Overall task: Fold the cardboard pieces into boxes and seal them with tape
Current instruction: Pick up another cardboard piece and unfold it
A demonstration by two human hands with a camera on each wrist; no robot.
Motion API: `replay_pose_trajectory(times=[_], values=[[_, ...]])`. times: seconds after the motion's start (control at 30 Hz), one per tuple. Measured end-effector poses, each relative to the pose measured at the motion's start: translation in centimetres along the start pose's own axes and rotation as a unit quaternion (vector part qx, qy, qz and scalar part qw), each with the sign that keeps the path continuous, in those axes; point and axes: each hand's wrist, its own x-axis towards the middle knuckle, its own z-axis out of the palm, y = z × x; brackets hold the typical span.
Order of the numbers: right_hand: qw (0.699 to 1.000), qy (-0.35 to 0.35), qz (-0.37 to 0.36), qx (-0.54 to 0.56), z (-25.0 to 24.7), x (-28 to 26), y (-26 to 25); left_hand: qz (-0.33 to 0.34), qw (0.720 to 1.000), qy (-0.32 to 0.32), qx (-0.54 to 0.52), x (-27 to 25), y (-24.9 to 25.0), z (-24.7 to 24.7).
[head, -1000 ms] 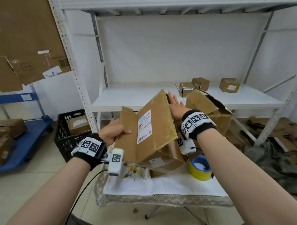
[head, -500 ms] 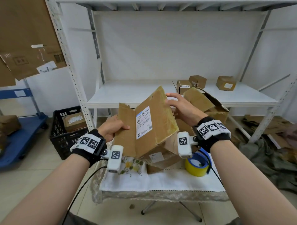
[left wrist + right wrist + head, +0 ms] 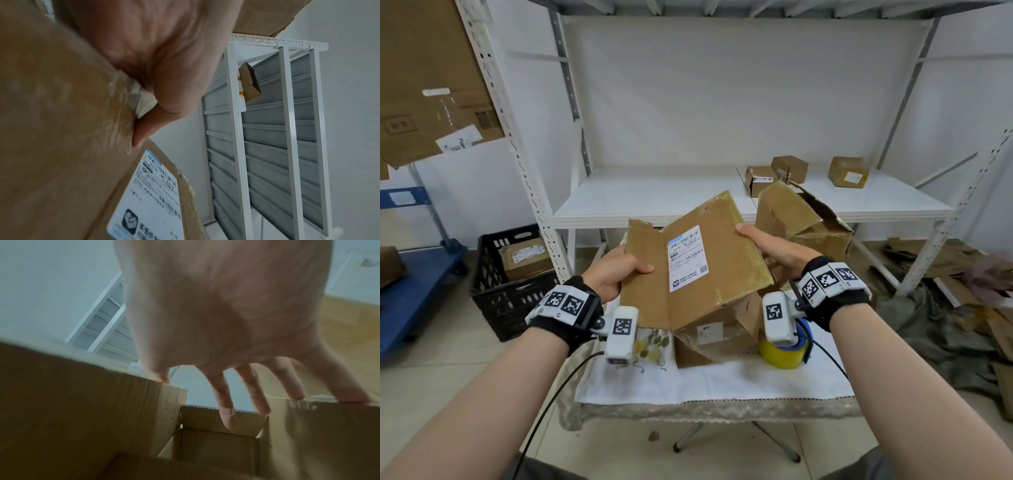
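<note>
Right now your left hand (image 3: 616,270) pinches the left flap of the flattened cardboard piece (image 3: 698,270), thumb curled over the front face and the other fingers behind it; the left wrist view confirms the thumb pressed down at the edge of the board. Your right hand (image 3: 774,250) takes the opposite edge at about 3 o'clock, thumb lying across the glossy, tape-covered panel. In the right wrist view the fingers look fairly straight and spread behind the panel, though that picture is blurred, so how firmly they close is hard to say; it reads as a light thumb-and-fingers hold, not a tight fist.

You carry the piece in the air above the small cloth-covered table (image 3: 722,383), tilted, with its white shipping label (image 3: 686,262) facing you near the centre crease. It is still only a folded sheet: no walls squared, no flaps closed, no fresh tape on it. So for this piece I judge the work barely started, with opening it into a tube, folding the flaps and taping all left.

Under it on the table sits a partly formed carton (image 3: 715,335), and the roll of yellow tape (image 3: 784,349) stands at about 4 o'clock from the piece, just beneath your right wrist. Another open, crumpled box (image 3: 804,219) rests at 2 o'clock against the shelf (image 3: 654,202). Three small closed boxes (image 3: 847,171) sit farther back on that shelf at 1 o'clock, seemingly finished.
</note>
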Motion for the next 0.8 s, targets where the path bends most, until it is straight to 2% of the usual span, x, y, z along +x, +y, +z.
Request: replay_pose_trajectory(times=[0.17,0.47,0.57,0.63,0.7,0.8], values=[[0.999,0.025,0.023,0.011,0.0,0.7,0.7,-0.004,1.000,0.004,-0.002,0.2,0.1,0.3],[0.998,0.033,-0.037,-0.026,1.6,2.3,-0.1,-0.021,1.000,0.020,0.004,-0.3,-0.9,-2.2],[0.983,-0.004,-0.103,-0.151,1.8,1.4,-1.1,-0.035,0.999,0.029,-0.005,-0.1,-1.2,-3.5],[0.963,-0.009,-0.109,-0.248,1.8,1.3,-1.2,-0.041,0.999,0.030,-0.010,-0.2,-1.2,-3.8],[0.933,0.034,-0.092,-0.346,2.5,1.5,-1.1,-0.040,0.999,0.026,-0.012,-0.3,-1.2,-3.6],[0.913,0.089,-0.076,-0.392,4.2,2.1,-0.9,-0.029,0.999,0.019,-0.003,-0.6,-1.1,-3.3]])
